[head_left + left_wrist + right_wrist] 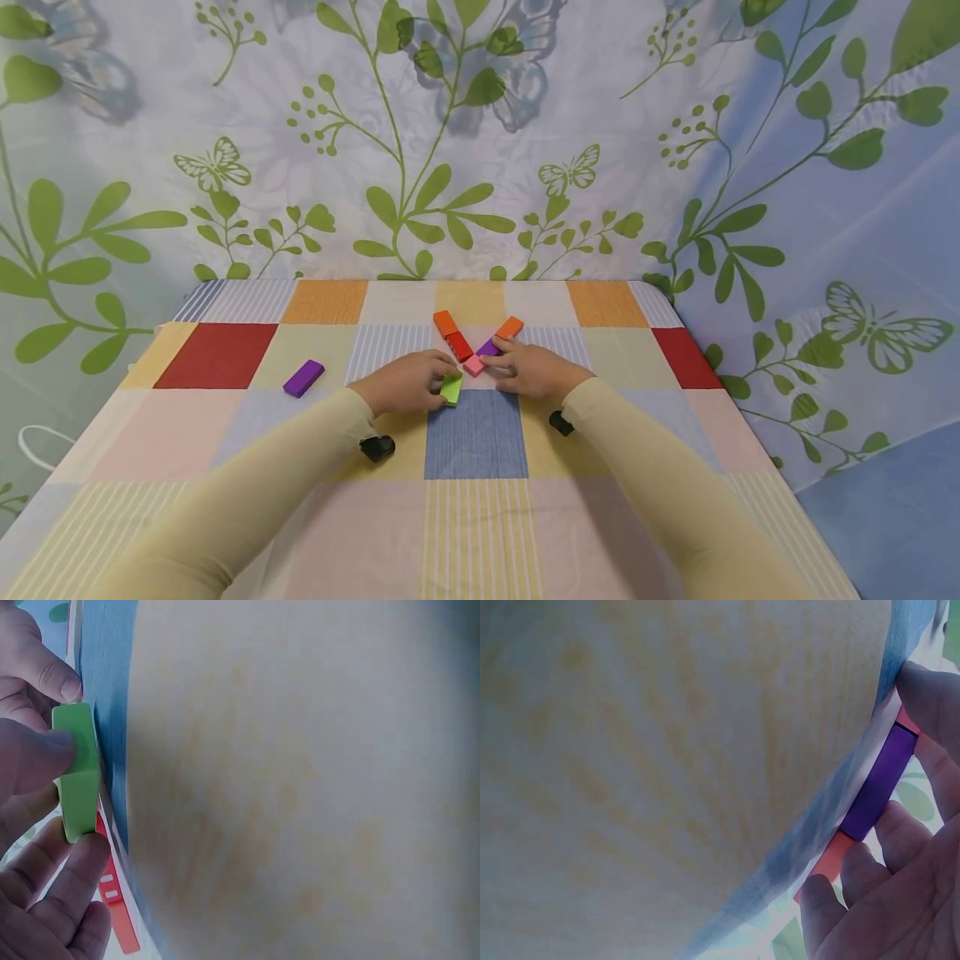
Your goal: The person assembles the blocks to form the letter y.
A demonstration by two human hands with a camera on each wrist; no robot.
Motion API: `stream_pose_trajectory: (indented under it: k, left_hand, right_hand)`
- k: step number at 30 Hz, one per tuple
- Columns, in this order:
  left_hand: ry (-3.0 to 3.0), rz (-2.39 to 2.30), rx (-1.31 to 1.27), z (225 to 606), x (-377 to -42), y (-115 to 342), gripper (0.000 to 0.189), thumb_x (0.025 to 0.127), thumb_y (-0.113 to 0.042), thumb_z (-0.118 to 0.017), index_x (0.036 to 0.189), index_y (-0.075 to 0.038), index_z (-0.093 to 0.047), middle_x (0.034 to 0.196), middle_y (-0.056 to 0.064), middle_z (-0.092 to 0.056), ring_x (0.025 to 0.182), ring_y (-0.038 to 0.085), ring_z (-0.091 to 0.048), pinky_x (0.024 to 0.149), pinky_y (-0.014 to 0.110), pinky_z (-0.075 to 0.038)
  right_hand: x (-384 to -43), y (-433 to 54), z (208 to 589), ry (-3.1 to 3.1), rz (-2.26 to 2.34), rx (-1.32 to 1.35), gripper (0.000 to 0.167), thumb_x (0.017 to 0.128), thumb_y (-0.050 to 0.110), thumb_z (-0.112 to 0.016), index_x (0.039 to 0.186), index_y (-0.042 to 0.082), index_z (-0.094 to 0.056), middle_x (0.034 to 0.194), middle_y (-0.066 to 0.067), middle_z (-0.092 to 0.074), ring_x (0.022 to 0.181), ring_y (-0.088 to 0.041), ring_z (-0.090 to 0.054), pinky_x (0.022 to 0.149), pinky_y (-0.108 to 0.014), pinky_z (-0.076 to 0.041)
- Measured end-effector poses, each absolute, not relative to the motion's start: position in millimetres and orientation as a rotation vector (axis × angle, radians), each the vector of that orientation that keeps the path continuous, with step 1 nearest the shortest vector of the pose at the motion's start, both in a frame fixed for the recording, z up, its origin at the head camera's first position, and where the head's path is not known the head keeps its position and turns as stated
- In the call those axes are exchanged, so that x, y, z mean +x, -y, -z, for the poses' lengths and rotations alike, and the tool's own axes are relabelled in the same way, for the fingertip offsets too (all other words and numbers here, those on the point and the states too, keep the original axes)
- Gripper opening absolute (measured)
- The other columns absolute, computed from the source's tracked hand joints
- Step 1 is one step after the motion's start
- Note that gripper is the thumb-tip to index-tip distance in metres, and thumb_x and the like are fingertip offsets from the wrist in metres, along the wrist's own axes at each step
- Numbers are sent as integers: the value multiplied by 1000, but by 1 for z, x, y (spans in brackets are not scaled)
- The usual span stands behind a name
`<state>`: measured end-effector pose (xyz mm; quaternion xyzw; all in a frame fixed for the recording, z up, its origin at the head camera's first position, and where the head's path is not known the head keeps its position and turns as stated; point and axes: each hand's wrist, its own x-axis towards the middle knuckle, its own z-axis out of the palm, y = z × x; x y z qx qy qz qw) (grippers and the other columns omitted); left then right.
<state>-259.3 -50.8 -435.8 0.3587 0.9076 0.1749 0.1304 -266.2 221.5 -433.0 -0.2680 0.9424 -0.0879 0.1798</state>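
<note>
Between the thumb and fingers of my left hand (408,382) is a light green block (452,388), pinched near the table surface. The left wrist view shows the thumb on one face of this green block (79,787) and fingertips at its end. My right hand (536,368) rests its fingers along a purple block (881,780), its fingertips touching the row. A pink block (473,365) lies where two slanting rows meet. The left row has a red block (459,345) and an orange block (446,322). Beyond the purple block is another orange block (510,327).
A separate purple block (303,378) lies to the left on the patchwork tablecloth (476,437). Behind the table hangs a leaf-and-butterfly curtain (300,167). Small black devices (377,448) are worn at both wrists. A white cord (37,442) loops at the left edge.
</note>
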Motion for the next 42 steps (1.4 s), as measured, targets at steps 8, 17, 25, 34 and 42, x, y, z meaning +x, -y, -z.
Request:
stream_pose_trajectory:
  k: [8,17,25,34,42]
  left_hand:
    - [-2592,-479,1081,437,-261,41,47,96,-23,-72,141,-12,-68,151,7,-59,140,28,-56,121,46,-43]
    - [-2579,-464,1043,435,-259,37,45,98,-22,-71,141,-13,-68,152,5,-57,142,27,-54,121,46,-42]
    - [-2584,-467,1062,437,-259,36,46,97,-22,-71,142,-12,-67,153,5,-57,145,28,-52,122,46,-41]
    - [-2589,-455,1099,437,-259,36,46,99,-22,-69,144,-11,-66,154,5,-56,144,27,-53,122,46,-42]
    - [-2592,-480,1111,437,-259,36,47,98,-17,-68,144,-8,-65,154,9,-56,143,29,-53,122,47,-41]
  right_hand:
    - [-267,-223,435,-2669,265,-796,61,105,35,-64,161,24,-43,176,-14,-18,164,-37,-16,127,-54,-31]
    - [-268,-224,435,-2665,287,-808,62,104,34,-65,161,22,-43,176,-16,-18,163,-38,-17,127,-55,-31]
    - [-268,-224,437,-2666,286,-793,62,104,34,-66,160,24,-43,176,-14,-19,163,-37,-16,127,-54,-31]
    - [-268,-223,437,-2672,295,-784,62,103,34,-66,161,25,-43,176,-14,-19,163,-37,-17,127,-54,-31]
    - [-267,-223,435,-2671,295,-779,62,103,33,-66,161,25,-43,176,-13,-19,164,-38,-16,126,-55,-31]
